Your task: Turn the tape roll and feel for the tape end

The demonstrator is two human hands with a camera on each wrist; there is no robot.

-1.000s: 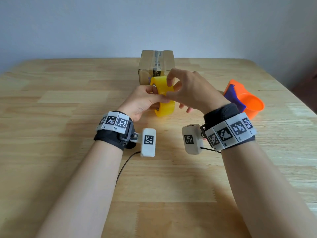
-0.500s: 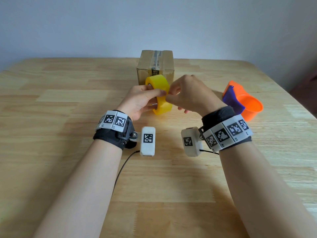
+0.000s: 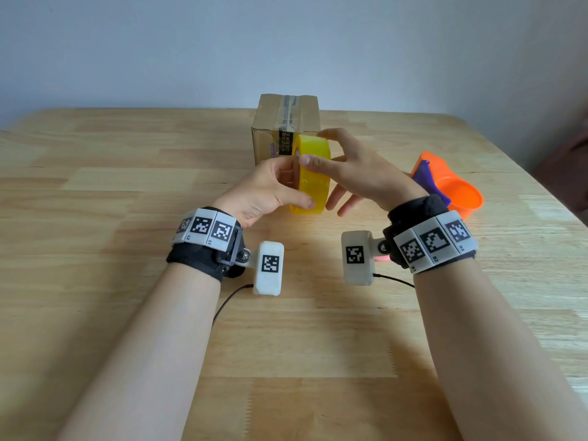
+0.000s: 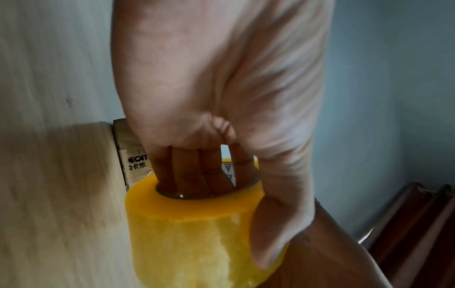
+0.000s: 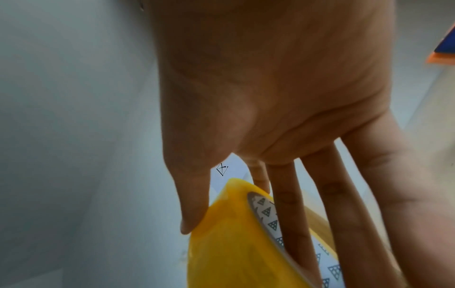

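A yellow tape roll [image 3: 313, 183] is held upright above the wooden table [image 3: 111, 249], just in front of a taped cardboard box [image 3: 286, 122]. My left hand [image 3: 267, 189] grips the roll: in the left wrist view its fingers go into the core and its thumb lies along the roll [image 4: 197, 233]. My right hand [image 3: 353, 173] is at the roll's right side. Its thumb rests on the outer yellow surface. In the right wrist view the roll [image 5: 229, 243] shows with straight fingers running past its printed core.
An orange plastic tape holder [image 3: 458, 195] with a purple part [image 3: 428, 176] lies on the table to the right of my right hand. The box stands right behind the roll. A wall rises behind the table's far edge.
The right hand's fingers have spread from a pinch at the roll's top to a straighter pose with only the thumb on it. The roll has turned and sits a little farther from me.
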